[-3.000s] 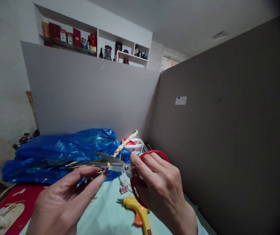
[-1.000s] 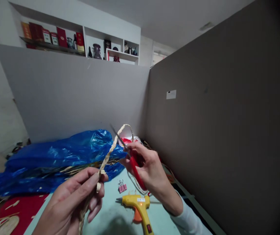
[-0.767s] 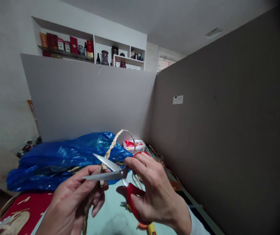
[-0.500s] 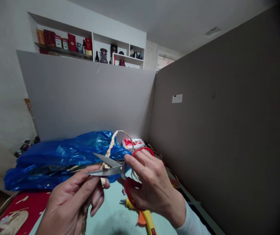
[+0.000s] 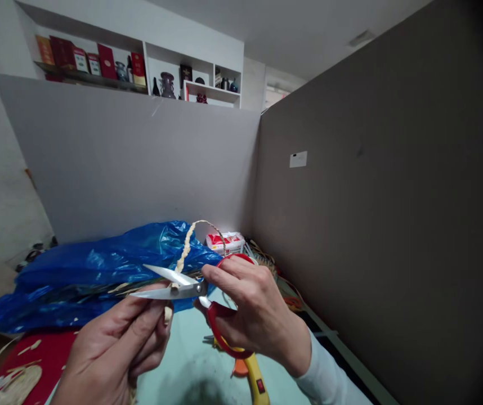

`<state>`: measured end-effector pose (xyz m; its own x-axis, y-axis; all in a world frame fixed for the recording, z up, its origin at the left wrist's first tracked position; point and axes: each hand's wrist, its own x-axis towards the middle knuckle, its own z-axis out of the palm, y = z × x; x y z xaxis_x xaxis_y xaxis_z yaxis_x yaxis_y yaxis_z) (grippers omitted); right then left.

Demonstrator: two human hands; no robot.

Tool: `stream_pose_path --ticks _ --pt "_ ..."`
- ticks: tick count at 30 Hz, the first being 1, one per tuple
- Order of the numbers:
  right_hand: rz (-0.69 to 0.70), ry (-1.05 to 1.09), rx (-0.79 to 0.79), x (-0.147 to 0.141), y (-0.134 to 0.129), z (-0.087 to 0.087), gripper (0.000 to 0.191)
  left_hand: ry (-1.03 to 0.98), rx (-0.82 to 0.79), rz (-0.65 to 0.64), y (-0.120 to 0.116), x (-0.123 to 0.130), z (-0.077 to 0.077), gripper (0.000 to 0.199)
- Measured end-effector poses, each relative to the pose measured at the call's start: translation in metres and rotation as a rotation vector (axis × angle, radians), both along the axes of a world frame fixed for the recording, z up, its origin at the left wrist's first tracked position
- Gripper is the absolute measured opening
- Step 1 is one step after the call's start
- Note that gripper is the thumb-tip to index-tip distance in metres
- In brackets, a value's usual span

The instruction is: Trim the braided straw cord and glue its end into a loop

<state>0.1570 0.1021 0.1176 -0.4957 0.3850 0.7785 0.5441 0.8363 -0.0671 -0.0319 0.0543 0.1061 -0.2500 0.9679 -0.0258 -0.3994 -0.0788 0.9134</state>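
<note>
A pale green desk [image 5: 174, 351] carries everything, its surface smudged with grey marks near the front. A crumpled blue plastic bag [image 5: 140, 253] sprawls over the back left, dark and straw-coloured strands showing at its opening. A red-and-white packet [image 5: 226, 242] lies just beside the bag, at the back. Nearer the front is a yellow glue gun [image 5: 256, 378], partly hidden. At the left, pale scraps [image 5: 30, 345] lie scattered on a red sheet [image 5: 51, 351].

Grey partition [image 5: 140, 163] below white shelving [image 5: 203, 64]
</note>
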Motion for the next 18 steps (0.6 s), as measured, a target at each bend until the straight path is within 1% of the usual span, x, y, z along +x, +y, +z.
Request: stream_pose_path --ticks 4,8,11,16,18 --pt "0.021 0.03 -0.047 -0.0003 0.0025 -0.0033 0.029 0.014 0.013 -0.038 0.0013 -0.001 0.0004 0.045" --pt "0.034 0.04 -0.071 -0.0018 0.0036 -0.0055 0.026 0.049 0.01 0.005 0.0036 -0.0011 0.0016 0.044" --pt "0.025 0.037 -0.109 -0.0032 0.0029 -0.0052 0.021 0.061 0.025 0.005 0.0051 -0.0004 0.0041 0.042" --pt "0.025 0.073 -0.179 -0.0014 0.0049 -0.0044 0.012 0.07 -0.019 0.045 0.0036 0.0013 0.0046 0.045" --pt "0.038 0.128 -0.205 -0.0004 0.007 -0.0049 0.011 0.064 0.008 0.001 -0.0003 0.0032 0.0055 0.046"
